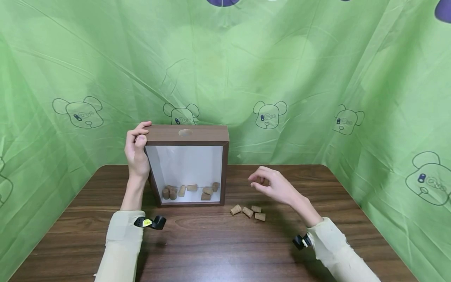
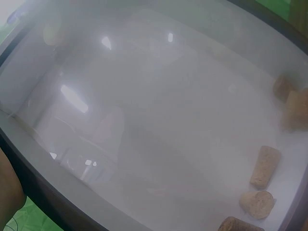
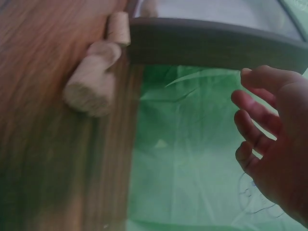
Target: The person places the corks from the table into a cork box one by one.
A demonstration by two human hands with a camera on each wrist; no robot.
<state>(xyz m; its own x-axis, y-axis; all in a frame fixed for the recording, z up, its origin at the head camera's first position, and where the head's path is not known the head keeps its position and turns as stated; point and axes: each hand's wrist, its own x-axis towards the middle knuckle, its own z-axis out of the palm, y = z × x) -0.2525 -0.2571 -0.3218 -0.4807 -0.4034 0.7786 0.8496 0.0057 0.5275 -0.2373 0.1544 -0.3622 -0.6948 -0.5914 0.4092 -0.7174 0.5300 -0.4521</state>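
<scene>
A brown wooden shadow box (image 1: 211,135) stands upright on the table, with a clear front and a round hole (image 1: 185,132) in its top. Several corks (image 1: 192,188) lie along the bottom inside; the left wrist view shows some corks (image 2: 265,167) through the front pane. My left hand (image 1: 136,156) grips the box's upper left corner, thumb at the front edge and fingers over the top. To the right of the box, my right hand (image 1: 273,184) hovers with loosely bent fingers and holds nothing. Below it, several loose corks (image 1: 248,212) lie on the table.
The dark wood-grain table (image 1: 211,243) reaches back to a green curtain (image 1: 225,70) printed with bear heads, which hangs behind and at both sides. Small black wrist cameras sit on both sleeves (image 1: 123,243).
</scene>
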